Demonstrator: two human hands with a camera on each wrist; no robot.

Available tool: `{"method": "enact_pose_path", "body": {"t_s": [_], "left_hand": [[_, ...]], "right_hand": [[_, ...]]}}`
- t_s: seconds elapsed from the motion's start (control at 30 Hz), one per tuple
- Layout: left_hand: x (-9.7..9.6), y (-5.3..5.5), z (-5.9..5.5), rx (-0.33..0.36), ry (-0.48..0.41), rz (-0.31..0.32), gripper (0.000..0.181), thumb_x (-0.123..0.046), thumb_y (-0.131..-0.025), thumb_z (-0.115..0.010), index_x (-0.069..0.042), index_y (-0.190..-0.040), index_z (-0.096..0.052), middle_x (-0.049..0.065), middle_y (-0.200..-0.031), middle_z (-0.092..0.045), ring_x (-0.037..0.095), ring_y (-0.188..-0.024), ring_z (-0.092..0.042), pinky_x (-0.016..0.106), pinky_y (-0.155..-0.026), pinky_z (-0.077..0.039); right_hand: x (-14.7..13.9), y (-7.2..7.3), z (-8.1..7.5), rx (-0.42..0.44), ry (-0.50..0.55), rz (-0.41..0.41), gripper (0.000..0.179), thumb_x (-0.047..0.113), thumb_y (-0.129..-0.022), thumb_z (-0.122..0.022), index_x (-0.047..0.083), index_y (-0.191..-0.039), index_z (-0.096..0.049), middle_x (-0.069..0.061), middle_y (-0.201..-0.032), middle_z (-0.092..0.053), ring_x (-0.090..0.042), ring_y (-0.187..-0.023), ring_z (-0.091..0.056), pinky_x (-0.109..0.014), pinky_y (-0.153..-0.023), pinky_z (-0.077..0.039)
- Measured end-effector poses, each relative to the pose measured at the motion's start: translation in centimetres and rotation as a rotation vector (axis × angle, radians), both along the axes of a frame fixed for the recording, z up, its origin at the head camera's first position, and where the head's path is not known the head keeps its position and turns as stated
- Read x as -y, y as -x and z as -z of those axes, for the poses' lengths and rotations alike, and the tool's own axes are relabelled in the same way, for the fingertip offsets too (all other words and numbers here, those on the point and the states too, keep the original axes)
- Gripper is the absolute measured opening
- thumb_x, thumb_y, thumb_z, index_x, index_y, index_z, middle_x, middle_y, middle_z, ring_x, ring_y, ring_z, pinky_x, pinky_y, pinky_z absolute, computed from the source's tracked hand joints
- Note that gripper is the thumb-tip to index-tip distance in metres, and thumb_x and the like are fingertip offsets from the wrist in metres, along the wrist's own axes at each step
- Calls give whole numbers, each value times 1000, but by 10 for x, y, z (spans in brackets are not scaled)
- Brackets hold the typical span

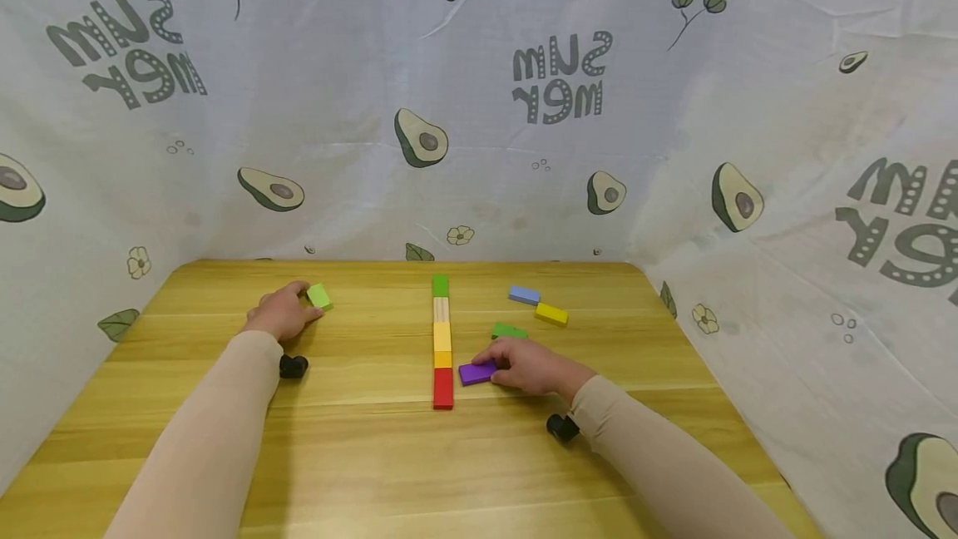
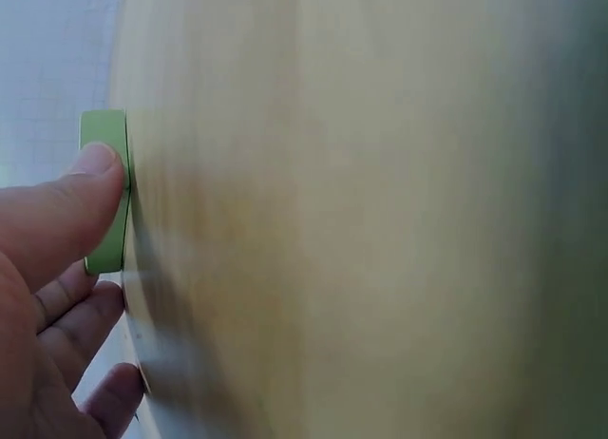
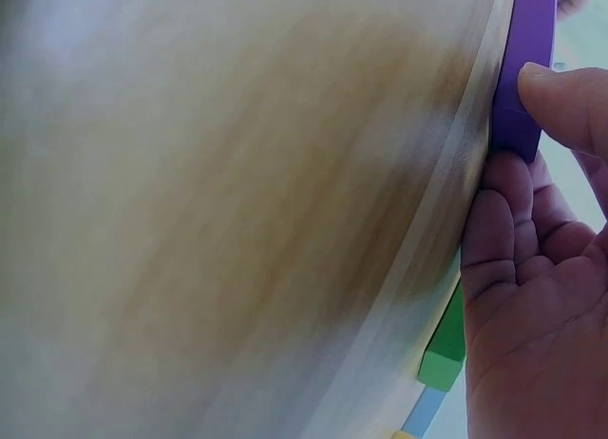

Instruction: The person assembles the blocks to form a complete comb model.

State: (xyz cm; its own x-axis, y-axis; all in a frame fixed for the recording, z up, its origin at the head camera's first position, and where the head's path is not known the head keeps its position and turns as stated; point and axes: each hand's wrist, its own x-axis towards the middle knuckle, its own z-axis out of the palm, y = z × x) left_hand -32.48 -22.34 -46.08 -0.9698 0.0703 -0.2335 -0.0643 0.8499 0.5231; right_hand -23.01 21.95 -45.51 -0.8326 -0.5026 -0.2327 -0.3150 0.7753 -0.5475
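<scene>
My left hand (image 1: 282, 313) is at the far left of the table, with thumb and fingers pinching a light green block (image 1: 319, 297). In the left wrist view the thumb presses on the side of this block (image 2: 106, 130). My right hand (image 1: 535, 366) pinches a flat purple block (image 1: 476, 373) by its right end, thumb on the near side. That purple block (image 3: 518, 116) lies close against the wood in the right wrist view. Just left of it runs a straight row of blocks, from a red block (image 1: 443, 389) in front to a green block (image 1: 441, 285) at the back.
Between the row's ends lie an orange block (image 1: 443, 359), a yellow block (image 1: 442, 336) and a plain wood block (image 1: 441, 309). Beyond my right hand are a loose green block (image 1: 509, 330), a blue block (image 1: 525, 295) and a bright yellow block (image 1: 551, 314). A printed cloth (image 1: 337, 90) hangs behind the table.
</scene>
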Motion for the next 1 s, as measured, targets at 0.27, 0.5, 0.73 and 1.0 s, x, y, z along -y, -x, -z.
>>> {"method": "enact_pose_path", "body": {"t_s": [0.27,0.5,0.73,1.0], "left_hand": [[-1,-14,-5,-90,-51,80,76,-38,-100,-69,5,-155,-40,31,-155,-47,56,-141,-40,71,-109,-27],[-26,-45,-20,-160,-53,308,62,-36,-96,-76,-1,-143,-56,24,-145,-62,49,-137,-53,72,-111,-28],[-68,-98,-24,-205,-39,499,57,-36,-90,-83,-7,-135,-64,9,-134,-70,35,-131,-62,65,-113,-34],[-110,-150,-14,-189,-66,651,52,-33,-83,-88,-12,-126,-68,0,-125,-71,27,-124,-62,59,-114,-32]], "right_hand": [[1,1,0,10,7,-5,34,8,-100,-70,20,-132,-73,-4,-138,-66,-25,-127,-61,-51,-110,-50],[-2,1,-1,-4,-3,1,34,9,-102,-68,20,-133,-73,-4,-140,-66,-27,-132,-60,-52,-113,-48],[-4,1,-2,-6,5,-1,34,7,-102,-67,18,-133,-73,-5,-139,-66,-28,-132,-60,-53,-114,-48],[-2,-1,-3,-5,18,8,34,6,-100,-69,17,-132,-73,-6,-137,-67,-26,-128,-61,-51,-111,-50]]}}
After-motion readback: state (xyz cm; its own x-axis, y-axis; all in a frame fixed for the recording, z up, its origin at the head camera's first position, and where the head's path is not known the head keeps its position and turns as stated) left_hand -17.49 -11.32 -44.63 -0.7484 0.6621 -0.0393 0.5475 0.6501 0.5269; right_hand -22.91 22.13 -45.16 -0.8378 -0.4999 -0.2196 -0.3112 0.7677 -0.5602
